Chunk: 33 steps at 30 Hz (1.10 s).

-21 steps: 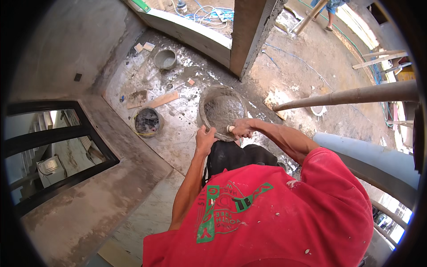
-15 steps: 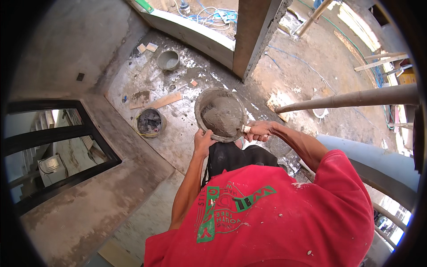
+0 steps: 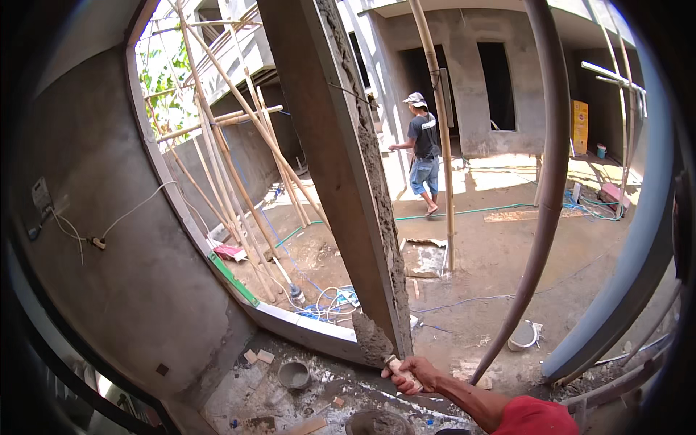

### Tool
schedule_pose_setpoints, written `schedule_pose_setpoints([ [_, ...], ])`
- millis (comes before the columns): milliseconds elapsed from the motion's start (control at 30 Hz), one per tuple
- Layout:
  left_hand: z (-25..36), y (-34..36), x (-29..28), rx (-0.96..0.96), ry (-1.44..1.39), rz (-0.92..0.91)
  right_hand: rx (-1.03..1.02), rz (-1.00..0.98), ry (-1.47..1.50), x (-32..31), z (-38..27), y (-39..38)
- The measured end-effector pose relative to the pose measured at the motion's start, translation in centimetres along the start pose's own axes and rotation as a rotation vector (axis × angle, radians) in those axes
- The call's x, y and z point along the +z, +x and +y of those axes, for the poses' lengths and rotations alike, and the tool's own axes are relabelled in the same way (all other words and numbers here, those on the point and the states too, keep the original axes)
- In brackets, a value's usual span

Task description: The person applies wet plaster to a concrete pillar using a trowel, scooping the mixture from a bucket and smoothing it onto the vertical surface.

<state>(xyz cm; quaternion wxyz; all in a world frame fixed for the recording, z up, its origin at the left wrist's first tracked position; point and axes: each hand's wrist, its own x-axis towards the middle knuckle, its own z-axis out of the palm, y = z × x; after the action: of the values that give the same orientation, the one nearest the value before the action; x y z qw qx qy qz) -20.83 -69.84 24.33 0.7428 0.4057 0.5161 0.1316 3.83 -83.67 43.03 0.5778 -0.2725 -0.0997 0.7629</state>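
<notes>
A worker's right hand, reaching in from a red sleeve at about 5 o'clock, clenches its fingers around the light-coloured handle of a tool between 5 and 6 o'clock on a building site. The tool points up toward 11 o'clock, at grey mortar near the foot of a tall column running from 12 down to 6 o'clock; the tool's head cannot be made out against the grey. What the left hand is doing cannot be told from this view. A basin is cut by the lower edge at 6 o'clock, and a round grey tub stands on the floor toward 7. At 8 o'clock, a long green bar lies along the low wall. Outside, a person in a dark shirt, blue shorts and a light cap appears between 1 and 2 o'clock, beside a bamboo pole; a white bucket sits at 4.
</notes>
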Motion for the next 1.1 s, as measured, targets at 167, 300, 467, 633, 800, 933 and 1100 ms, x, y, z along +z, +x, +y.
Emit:
schedule_pose_setpoints([
  [167, 1.2, -0.1, 0.2, 0.020, 0.038, 0.054, -0.657, -0.141, -0.057, 13.1, -11.6, -5.2],
  [300, 1.3, -0.2, 0.9, 0.050, 0.044, 0.106, -1.430, -0.054, -0.342, 24.4, -21.9, -11.4],
  [467, 0.3, -2.2, 1.8, 0.056, 0.049, 0.186, -2.590, 0.688, -0.526, 32.1, -37.0, -18.7],
  [633, -2.6, -4.1, 1.1, 0.039, 0.016, 0.285, -2.831, 0.924, -0.446, 35.5, -39.7, -23.9],
  [800, -5.2, -5.0, 3.2, 0.005, 0.021, 0.314, -2.762, 0.819, -0.381, 34.1, -42.1, -18.7],
  [933, -9.2, -7.2, 0.7, -0.030, 0.035, 0.425, -1.599, 0.625, -1.274, 17.7, -26.9, -3.8],
  [1100, -14.7, -6.5, 2.8, -0.124, 0.066, 0.461, -0.817, 0.674, -1.240, -4.3, 7.1, -8.8],
])
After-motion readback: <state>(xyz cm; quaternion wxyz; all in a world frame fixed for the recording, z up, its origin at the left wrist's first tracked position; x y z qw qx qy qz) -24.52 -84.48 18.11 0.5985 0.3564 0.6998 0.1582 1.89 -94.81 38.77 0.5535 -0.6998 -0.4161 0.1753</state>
